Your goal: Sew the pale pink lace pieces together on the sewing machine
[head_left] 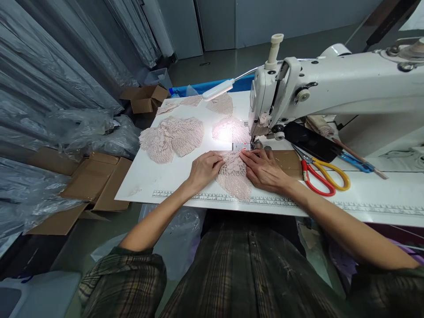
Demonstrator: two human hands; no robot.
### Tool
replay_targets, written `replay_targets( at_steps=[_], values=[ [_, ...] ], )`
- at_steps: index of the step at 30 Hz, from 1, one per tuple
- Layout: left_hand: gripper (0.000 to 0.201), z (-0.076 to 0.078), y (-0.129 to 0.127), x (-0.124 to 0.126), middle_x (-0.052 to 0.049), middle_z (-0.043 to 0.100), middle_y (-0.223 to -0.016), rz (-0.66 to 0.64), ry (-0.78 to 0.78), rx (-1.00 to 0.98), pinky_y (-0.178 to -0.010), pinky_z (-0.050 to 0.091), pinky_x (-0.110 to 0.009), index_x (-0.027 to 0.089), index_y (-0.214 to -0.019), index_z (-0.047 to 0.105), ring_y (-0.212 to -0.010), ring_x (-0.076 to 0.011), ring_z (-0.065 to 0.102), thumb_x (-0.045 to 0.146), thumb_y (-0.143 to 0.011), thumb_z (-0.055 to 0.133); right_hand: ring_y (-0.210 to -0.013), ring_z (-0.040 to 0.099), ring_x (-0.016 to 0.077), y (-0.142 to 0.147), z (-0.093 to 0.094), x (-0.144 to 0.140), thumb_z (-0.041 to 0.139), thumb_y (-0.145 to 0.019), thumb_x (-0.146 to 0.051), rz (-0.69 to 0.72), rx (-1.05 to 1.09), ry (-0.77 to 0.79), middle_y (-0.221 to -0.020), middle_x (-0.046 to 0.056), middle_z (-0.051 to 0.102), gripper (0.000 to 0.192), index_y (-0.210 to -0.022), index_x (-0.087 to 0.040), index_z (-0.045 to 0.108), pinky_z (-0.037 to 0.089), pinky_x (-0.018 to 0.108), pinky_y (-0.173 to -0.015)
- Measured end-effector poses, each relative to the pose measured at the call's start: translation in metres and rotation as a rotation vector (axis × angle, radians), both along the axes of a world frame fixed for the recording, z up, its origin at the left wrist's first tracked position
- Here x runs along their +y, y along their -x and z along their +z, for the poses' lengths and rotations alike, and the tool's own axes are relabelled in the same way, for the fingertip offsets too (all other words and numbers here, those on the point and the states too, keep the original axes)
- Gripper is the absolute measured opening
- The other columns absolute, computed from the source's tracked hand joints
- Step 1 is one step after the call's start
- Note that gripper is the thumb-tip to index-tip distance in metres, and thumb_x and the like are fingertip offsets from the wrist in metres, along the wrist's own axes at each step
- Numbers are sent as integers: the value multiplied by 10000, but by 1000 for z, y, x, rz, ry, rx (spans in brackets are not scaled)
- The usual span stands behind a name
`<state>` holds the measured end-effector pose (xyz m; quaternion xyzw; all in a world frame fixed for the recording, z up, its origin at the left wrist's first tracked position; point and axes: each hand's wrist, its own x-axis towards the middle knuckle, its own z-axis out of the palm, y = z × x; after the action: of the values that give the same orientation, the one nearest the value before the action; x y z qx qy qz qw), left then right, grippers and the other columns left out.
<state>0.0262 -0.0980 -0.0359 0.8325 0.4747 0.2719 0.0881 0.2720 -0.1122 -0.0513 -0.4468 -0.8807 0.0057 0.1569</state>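
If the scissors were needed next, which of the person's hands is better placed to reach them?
Probably the right hand: the scissors lie on its side, handles toward the person. The left hand is farther off, across the lace piece. The right would have to leave the lace first.

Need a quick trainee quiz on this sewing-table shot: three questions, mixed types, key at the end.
1. Fill in: the left hand and the right hand both touch a pale pink ____.
2. True or false: the scissors lie nearer the right hand than the left hand.
3. What colours are the scissors' handles?
A) both blue
B) one red, one yellow
C) both black

Key:
1. lace piece
2. true
3. B
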Motion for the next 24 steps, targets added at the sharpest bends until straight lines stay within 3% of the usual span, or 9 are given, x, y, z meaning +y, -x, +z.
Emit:
replay_targets(
  at_steps=[6, 9, 13, 15, 19, 24],
  values=[
    [168, 16, -9, 13, -64, 745, -939, -41, -41, 24, -701, 506, -305, 168, -902, 694, -790, -174, 678, 259, -981, 577, -1281, 473, 360, -1, -1, -1, 330, -992, -253, -9, 22, 12, -1528, 139, 524, 527, -1471, -105, 489, 359, 570, -1089],
    [140, 20, -14, 17, -34, 687, -803, -57, 45, 68, -614, 446, -274, 156, -996, 612, -651, -147, 604, 248, -1002, 506, -1277, 464, 364, -1, -3, -2, 339, -984, -241, -19, 13, -1, -1530, 151, 511, 519, -1457, -93, 496, 371, 565, -1077],
    [284, 18, -18, 17, -30, 658, -887, -6, 176, 23, -622, 449, -262, 158, -1144, 524, -700, -149, 615, 355, -956, 603, -1239, 464, 373, -1, -6, -3, 356, -969, -230, -45, 20, -33, -1511, 187, 493, 509, -1434, -73, 495, 388, 570, -1053],
    [333, 14, -19, 17, -9, 639, -869, 43, 194, -17, -648, 459, -266, 172, -1155, 523, -697, -141, 607, 382, -929, 647, -1213, 470, 369, -1, -6, -4, 367, -962, -225, -55, 27, -42, -1477, 193, 502, 502, -1431, -93, 491, 396, 575, -1041],
    [219, 9, -21, 21, 26, 618, -787, 121, 224, -81, -650, 445, -259, 191, -1120, 563, -651, -120, 570, 299, -937, 616, -1178, 475, 368, 0, -6, -4, 365, -960, -206, -66, 46, -51, -1390, 222, 530, 479, -1390, -66, 522, 417, 581, -1029],
    [237, 12, -23, 23, 34, 602, -787, 168, 289, -82, -631, 406, -249, 194, -1081, 613, -648, -109, 541, 279, -873, 686, -1183, 479, 352, -5, -9, 1, 356, -963, -199, -78, 148, -53, -1356, 247, 510, 498, -1402, -25, 511, 448, 560, -1048]
  ],
)
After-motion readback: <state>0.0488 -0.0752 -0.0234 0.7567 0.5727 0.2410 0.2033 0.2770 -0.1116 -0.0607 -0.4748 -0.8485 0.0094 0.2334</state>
